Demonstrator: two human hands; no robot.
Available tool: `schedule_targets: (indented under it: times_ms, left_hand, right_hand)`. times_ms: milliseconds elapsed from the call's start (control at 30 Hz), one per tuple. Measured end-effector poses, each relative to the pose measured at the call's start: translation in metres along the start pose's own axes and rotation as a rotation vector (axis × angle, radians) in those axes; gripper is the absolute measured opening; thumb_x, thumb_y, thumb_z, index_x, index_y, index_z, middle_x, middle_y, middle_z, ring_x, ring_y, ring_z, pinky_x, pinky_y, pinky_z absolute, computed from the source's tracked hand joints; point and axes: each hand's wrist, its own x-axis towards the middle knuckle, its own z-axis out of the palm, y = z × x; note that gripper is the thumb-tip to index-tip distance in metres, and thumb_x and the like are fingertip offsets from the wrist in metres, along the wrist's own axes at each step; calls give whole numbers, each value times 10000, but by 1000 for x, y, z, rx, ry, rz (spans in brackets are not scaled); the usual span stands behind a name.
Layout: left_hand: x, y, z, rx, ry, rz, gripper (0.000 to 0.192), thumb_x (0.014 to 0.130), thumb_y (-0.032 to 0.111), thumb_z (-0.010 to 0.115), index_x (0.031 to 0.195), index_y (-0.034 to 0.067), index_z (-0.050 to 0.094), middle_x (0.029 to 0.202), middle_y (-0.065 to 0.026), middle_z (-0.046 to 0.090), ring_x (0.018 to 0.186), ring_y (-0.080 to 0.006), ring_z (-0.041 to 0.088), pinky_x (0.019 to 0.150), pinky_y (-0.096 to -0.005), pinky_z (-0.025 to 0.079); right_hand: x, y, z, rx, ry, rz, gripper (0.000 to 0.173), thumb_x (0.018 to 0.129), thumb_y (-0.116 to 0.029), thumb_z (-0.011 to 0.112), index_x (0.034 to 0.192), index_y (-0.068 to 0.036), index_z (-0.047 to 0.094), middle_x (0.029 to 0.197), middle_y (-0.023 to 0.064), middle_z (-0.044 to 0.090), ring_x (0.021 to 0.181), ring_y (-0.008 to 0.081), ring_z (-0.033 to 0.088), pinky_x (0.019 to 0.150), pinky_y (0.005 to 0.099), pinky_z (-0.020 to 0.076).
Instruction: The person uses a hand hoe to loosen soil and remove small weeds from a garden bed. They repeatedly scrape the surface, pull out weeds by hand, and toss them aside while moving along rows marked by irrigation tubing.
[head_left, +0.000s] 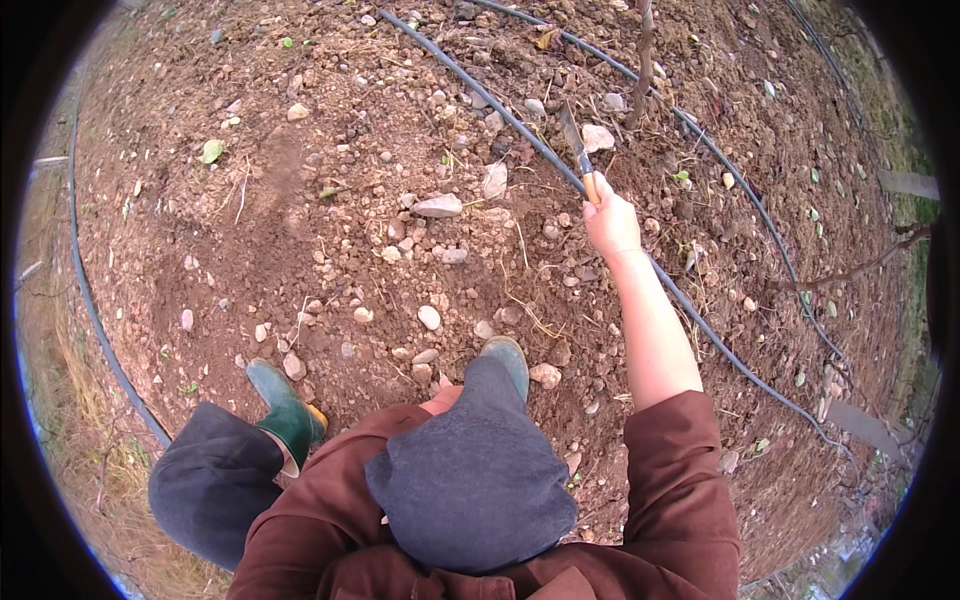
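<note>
My right hand grips the wooden handle of a narrow-bladed hand trowel, with the arm stretched forward. The dirty metal blade points away from me, over the soil between two dark hoses. Just right of the blade lies a pale angular stone. Beneath my right hand and forearm runs the nearer hose, partly covered by them. Only a small part of my left hand shows beside my bent knee; the leg hides the rest, so its grip is unclear.
A thin woody stem rises beside the farther hose. Several stones, including a long one, lie on the brown soil. My green rubber boots stand on it. Another hose curves along the left, by dry grass.
</note>
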Motion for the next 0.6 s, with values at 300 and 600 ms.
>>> schedule_targets:
  times_ms: [300,600]
  left_hand:
    - [-4,-6,4,-40,-9,-15,371,830,256,548,1166,102,577,1148,-101,569,1143,-266,489,957,-507,370]
    - [-5,-6,8,-81,-16,-19,373,836,266,540,1172,106,575,1162,-96,563,1158,-261,480,965,-513,362]
  right_hand:
    - [91,-12,-16,107,158,104,384,849,-206,623,1221,-126,570,1061,165,654,989,336,626,876,408,486]
    - [47,-53,22,20,-13,-118,543,839,-248,620,1360,-267,466,1029,169,664,950,364,634,844,432,498]
